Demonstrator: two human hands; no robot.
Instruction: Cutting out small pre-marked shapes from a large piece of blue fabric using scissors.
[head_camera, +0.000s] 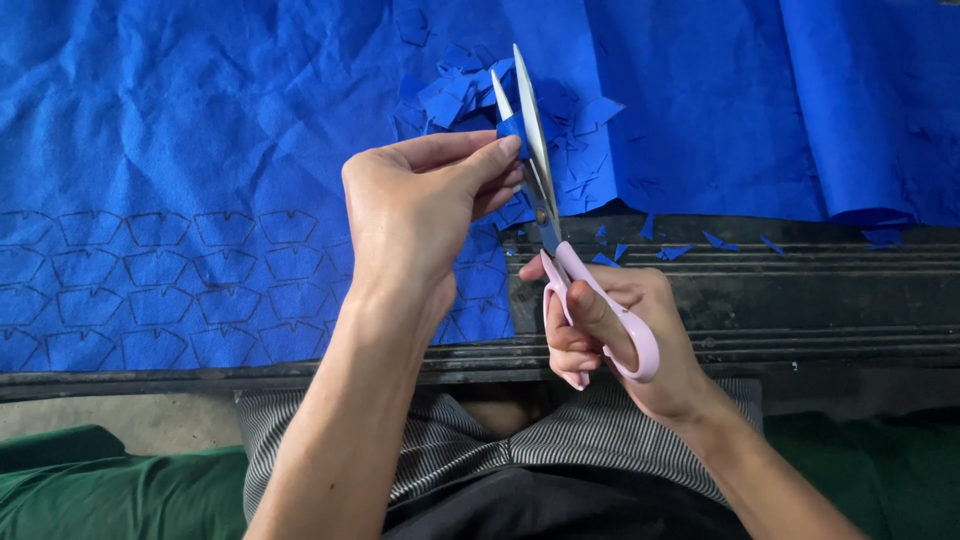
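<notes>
1. The left hand (415, 215) reaches up from 7 o'clock, its back to the camera and wrist slightly bent.
2. Its fingers (495, 155) are pressed together, pinching a small blue felt piece (513, 130) at frame centre-top.
3. The right hand (625, 340) comes in from 5 o'clock, its fingers curled through the pink handles of the scissors (560, 250).
4. The scissor blades point toward 12 o'clock, slightly parted around the felt piece.
5. A heap of blue scraps (470, 95) lies just behind, on the blue felt sheet (200, 130), whose 8 o'clock area bears drawn outlines.
</notes>
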